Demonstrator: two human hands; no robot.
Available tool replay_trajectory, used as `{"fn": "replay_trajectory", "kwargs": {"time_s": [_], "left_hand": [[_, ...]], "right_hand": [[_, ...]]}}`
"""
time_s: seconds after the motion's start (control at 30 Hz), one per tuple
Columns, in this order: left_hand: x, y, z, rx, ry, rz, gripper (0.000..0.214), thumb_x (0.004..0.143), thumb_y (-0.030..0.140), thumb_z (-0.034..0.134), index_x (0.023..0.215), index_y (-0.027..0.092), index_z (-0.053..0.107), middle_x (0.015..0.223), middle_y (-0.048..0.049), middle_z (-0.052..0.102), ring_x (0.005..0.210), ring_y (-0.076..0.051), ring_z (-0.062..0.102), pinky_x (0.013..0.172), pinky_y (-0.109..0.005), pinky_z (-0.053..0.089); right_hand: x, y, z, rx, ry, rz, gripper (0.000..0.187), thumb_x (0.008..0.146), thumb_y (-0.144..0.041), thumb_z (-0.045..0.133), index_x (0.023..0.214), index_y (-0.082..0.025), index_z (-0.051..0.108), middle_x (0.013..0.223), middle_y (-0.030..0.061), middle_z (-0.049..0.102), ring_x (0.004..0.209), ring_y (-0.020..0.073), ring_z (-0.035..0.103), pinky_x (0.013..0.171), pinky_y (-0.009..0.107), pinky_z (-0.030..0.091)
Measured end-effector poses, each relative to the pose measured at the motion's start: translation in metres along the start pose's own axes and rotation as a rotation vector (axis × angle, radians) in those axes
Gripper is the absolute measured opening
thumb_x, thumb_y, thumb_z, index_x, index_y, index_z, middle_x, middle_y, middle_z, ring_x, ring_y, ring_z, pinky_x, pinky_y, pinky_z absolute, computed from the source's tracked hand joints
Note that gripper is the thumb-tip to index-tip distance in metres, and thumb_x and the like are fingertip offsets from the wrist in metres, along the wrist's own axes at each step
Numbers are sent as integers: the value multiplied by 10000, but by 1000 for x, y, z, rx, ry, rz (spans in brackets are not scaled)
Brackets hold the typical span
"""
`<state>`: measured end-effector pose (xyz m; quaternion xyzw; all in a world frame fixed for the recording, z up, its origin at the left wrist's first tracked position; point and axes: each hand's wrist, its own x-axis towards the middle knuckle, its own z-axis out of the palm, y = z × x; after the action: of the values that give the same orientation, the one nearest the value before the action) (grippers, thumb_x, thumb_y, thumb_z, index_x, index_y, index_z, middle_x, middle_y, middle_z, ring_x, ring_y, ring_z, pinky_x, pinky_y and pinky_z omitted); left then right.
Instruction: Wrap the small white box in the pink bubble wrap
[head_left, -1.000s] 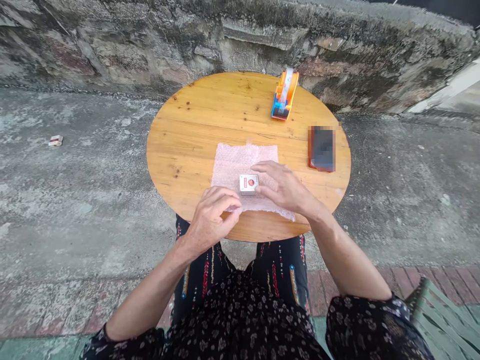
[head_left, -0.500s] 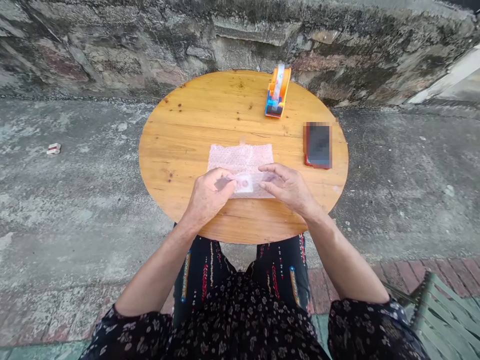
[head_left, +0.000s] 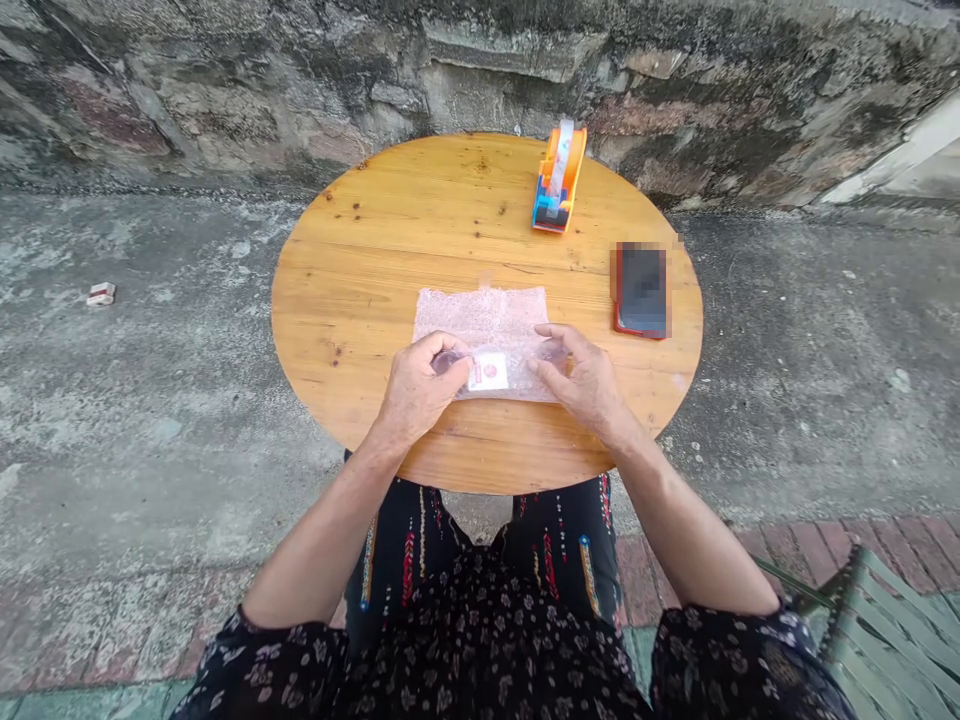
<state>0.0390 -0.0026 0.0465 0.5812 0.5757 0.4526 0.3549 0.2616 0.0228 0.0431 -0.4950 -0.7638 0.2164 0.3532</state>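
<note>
A pinkish, see-through sheet or bag of bubble wrap (head_left: 480, 308) lies on the table in front of me. Its near part looks folded over or doubled. A small white card with red print (head_left: 491, 371) shows at this near part; whether it lies inside or on top I cannot tell. My left hand (head_left: 426, 385) pinches the wrap just left of the card, thumb and fingers closed on the film. On the other side, my right hand (head_left: 586, 378) grips the near right part of the wrap between thumb and fingers.
The round wooden table (head_left: 375, 250) carries an orange and blue tape dispenser (head_left: 559, 178) at the back and a dark, blurred-out device with a red edge (head_left: 643, 290) at the right. Behind stands a stone wall (head_left: 300, 90). A green chair (head_left: 885, 620) is at lower right.
My right hand has shifted slightly to the right, drawing the film a little wider. The card's red print shows more clearly. My left hand has barely moved.
</note>
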Motion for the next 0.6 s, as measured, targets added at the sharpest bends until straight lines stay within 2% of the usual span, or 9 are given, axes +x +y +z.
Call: {"fn": "replay_trajectory", "kwargs": {"time_s": [0.13, 0.2, 0.27, 0.4, 0.5, 0.6], "left_hand": [[2, -2, -1, -17, -14, -4, 38, 753, 206, 629, 773, 176, 642, 713, 16, 625, 632, -109, 532, 582, -243, 428], [3, -4, -2, -22, -23, 0, 55, 750, 211, 633, 787, 173, 647, 721, 15, 628, 648, -113, 539, 598, -245, 433], [4, -5, -3, -31, -30, -2, 73, 741, 223, 640, 793, 172, 650, 721, 15, 628, 659, -118, 545, 610, -248, 436], [6, -7, -4, -39, -46, 5, 103, 744, 249, 642, 812, 171, 650, 727, 12, 622, 655, -119, 533, 615, -249, 436], [8, -9, -4, -35, -49, 28, 115, 752, 261, 646, 822, 170, 649, 753, 3, 634, 684, -126, 547, 640, -253, 450], [6, -11, -7, -63, -58, 15, 145, 759, 259, 649, 872, 168, 659, 803, -9, 664, 721, -134, 578, 675, -260, 471]], "right_hand": [[-15, -14, -10, -131, 242, -129, 282, 883, -249, 585, 1162, -218, 617, 1084, 93, 685, 1029, 266, 622, 927, 472, 454], [-24, -25, -14, -209, 297, -195, 263, 893, -213, 566, 1147, -251, 625, 1088, 80, 680, 1043, 274, 609, 932, 480, 427], [-32, -35, -12, -269, 242, -272, 278, 889, -172, 562, 1133, -282, 634, 1100, 57, 688, 1043, 271, 605, 933, 476, 405], [-35, -49, 6, -308, -27, -450, 326, 917, -120, 509, 1184, -273, 618, 1220, 25, 682, 1141, 224, 582, 1009, 436, 368], [-27, -49, 21, -370, -108, -470, 343, 940, -104, 459, 1228, -226, 599, 1280, 48, 662, 1211, 218, 549, 1076, 446, 318], [-23, -46, 27, -417, -146, -459, 339, 941, -102, 455, 1223, -212, 605, 1282, 60, 662, 1210, 229, 551, 1093, 468, 298]]}}
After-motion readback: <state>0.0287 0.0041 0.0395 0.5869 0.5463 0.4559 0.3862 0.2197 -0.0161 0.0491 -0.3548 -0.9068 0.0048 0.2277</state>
